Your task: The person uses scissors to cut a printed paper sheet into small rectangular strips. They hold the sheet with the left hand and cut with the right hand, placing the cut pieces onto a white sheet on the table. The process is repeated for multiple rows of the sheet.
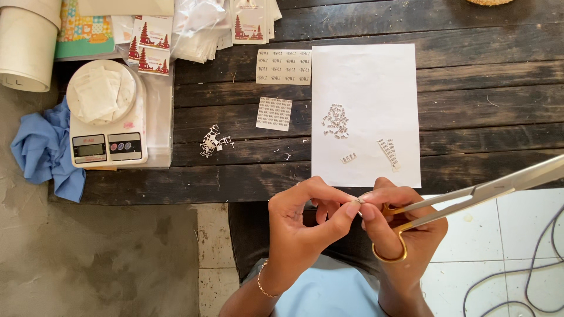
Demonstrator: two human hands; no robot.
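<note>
My left hand (pixel 305 226) pinches a tiny white paper piece (pixel 359 201) between thumb and forefinger, just off the table's near edge. My right hand (pixel 405 226) grips gold-handled scissors (pixel 470 194), fingers through the loops; the long blades point up and to the right. The right thumb tip touches the same tiny piece. On the dark wooden table (pixel 470 105) lies a white paper sheet (pixel 367 88) with a small heap of cut label bits (pixel 336 121) and two short label strips (pixel 388 152).
Two printed label sheets (pixel 284 66) lie left of the white sheet, with paper scraps (pixel 212 141) nearby. A white kitchen scale (pixel 107 114) stands at the left beside a blue cloth (pixel 44 149). Packaged cards and plastic bags (pixel 200 26) lie at the back. A grey cable (pixel 529 270) lies on the floor.
</note>
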